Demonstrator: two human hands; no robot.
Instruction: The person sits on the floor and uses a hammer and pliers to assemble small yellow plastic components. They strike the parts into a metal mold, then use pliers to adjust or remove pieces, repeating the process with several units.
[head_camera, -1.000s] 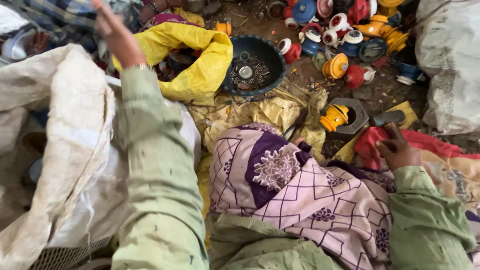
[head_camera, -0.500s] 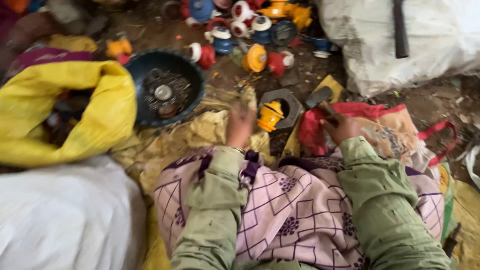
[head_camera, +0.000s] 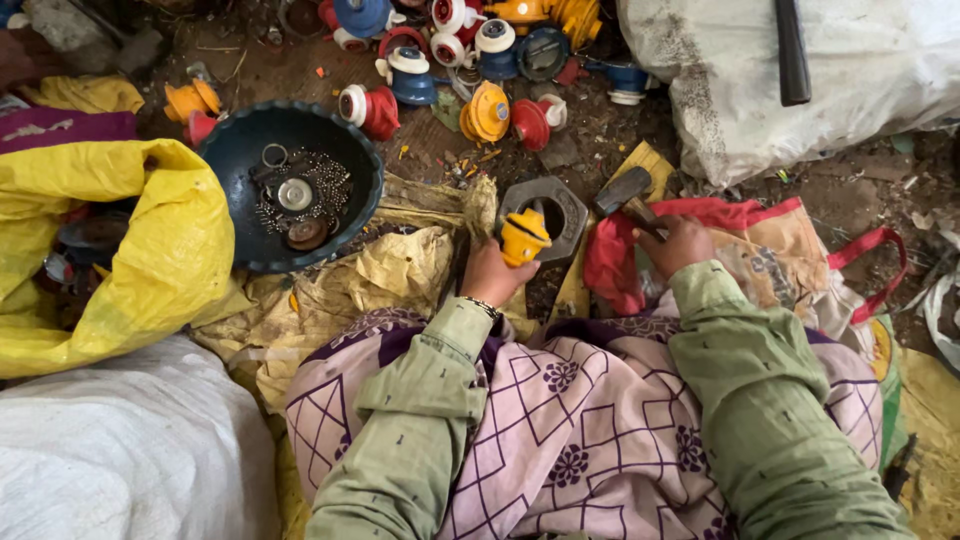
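Floor: bare dirt (head_camera: 420, 150) strewn with small scraps and debris.
Ground covering: crumpled yellowish sacking (head_camera: 330, 300) spread over the dirt.
Left edge: yellow sack (head_camera: 130, 260), white sack (head_camera: 110, 450) below it.
Upper right: large dirty white sack (head_camera: 800, 90).
Light: soft, even daylight, no hard shadows.

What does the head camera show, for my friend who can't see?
A left hand holds a yellow part on a big metal nut, while the right hand grips a hammer. A bowl of metal bits sits nearby.
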